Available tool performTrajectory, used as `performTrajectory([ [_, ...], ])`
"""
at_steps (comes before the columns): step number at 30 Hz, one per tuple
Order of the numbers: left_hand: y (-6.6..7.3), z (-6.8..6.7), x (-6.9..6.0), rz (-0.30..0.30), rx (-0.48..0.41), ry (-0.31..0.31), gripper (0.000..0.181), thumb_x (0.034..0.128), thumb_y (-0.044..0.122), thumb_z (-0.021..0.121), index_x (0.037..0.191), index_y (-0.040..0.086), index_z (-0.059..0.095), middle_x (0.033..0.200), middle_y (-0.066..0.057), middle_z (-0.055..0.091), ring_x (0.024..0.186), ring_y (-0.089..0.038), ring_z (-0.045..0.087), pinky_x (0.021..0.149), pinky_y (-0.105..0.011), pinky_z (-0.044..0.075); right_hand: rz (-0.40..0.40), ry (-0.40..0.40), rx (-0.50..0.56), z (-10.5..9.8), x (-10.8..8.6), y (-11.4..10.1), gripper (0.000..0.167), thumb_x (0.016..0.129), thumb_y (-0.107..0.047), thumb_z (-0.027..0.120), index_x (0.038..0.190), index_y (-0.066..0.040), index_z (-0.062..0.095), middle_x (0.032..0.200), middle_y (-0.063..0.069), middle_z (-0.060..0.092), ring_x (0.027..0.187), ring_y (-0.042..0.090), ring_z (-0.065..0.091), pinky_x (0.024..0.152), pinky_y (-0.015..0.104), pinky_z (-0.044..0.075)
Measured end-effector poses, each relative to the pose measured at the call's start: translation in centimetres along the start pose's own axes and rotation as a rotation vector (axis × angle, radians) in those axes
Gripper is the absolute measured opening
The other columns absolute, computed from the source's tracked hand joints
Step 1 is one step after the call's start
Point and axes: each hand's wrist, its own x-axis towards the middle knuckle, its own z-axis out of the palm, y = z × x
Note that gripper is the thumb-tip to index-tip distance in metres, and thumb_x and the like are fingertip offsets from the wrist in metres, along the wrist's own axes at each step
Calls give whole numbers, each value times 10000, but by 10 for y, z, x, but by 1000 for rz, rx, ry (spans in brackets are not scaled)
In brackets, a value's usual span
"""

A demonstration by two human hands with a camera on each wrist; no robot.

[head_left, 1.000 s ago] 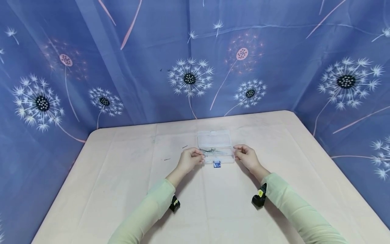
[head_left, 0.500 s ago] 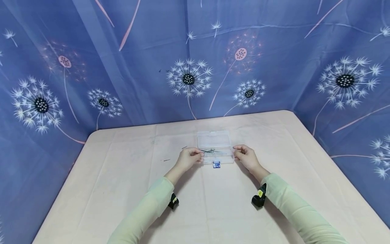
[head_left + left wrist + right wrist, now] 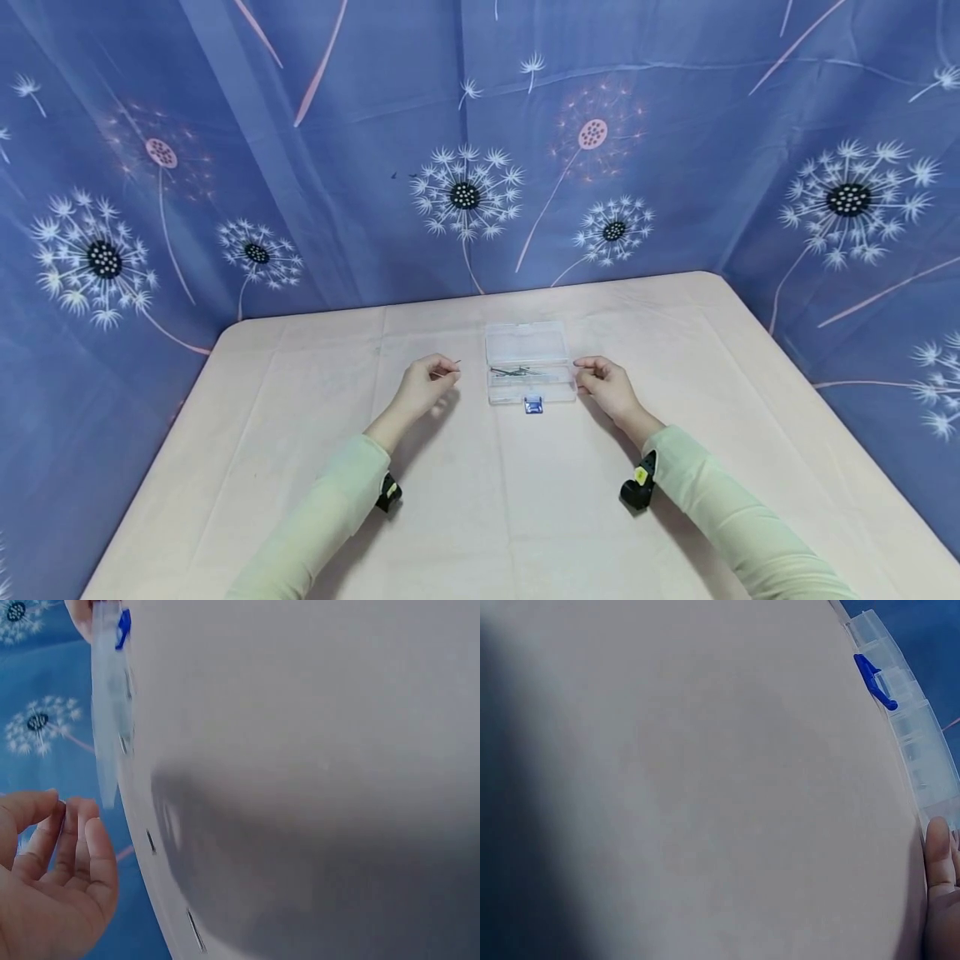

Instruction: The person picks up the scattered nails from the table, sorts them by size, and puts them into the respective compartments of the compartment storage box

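A clear plastic case (image 3: 532,393) with a blue latch (image 3: 533,405) lies on the table, its lid (image 3: 527,342) tipped back. Several thin dark nail-like pieces (image 3: 513,372) lie in its rear left part. My right hand (image 3: 609,390) holds the case's right end, thumb (image 3: 938,847) at the near side; its other fingers are mostly hidden. My left hand (image 3: 422,385) hovers left of the case, thumb and forefinger close together, with nothing visible between them. In the left wrist view, two loose nail-like pieces lie apart on the table, a shorter one (image 3: 151,841) and a longer one (image 3: 195,930).
A pale cloth covers the table (image 3: 517,500). Blue curtains (image 3: 360,150) with dandelion prints stand behind it and at both sides. A small black device (image 3: 638,483) sits at each wrist, below the light green sleeves (image 3: 735,508).
My left hand has left the case's left end and moved left, over where the loose pieces lay in view. The right hand and the case have stayed in place.
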Motion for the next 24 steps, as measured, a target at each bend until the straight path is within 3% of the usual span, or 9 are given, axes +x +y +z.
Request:
performTrajectory([
  [9,-19,-26,-6,5,221,-63,110,882,42,628,972,-21,630,977,-164,675,894,-303,645,847,-413,520,-15,7,-1,1,-1,0,297,928,2,486,1188,144,514,857,48,579,695,1,528,648,129,506],
  [17,-27,-35,-4,-11,306,-31,144,839,22,653,967,-40,628,956,-172,664,899,-301,624,846,-420,510,-40,30,-32,4,-3,2,297,917,-3,481,1176,133,527,824,1,557,692,3,527,648,134,508],
  [24,-32,-41,-3,-32,301,-37,172,813,-27,648,977,-69,620,980,-205,667,899,-315,616,837,-419,511,-21,46,-52,5,-3,1,293,912,-13,486,1173,111,541,823,4,566,678,-1,531,636,135,502],
])
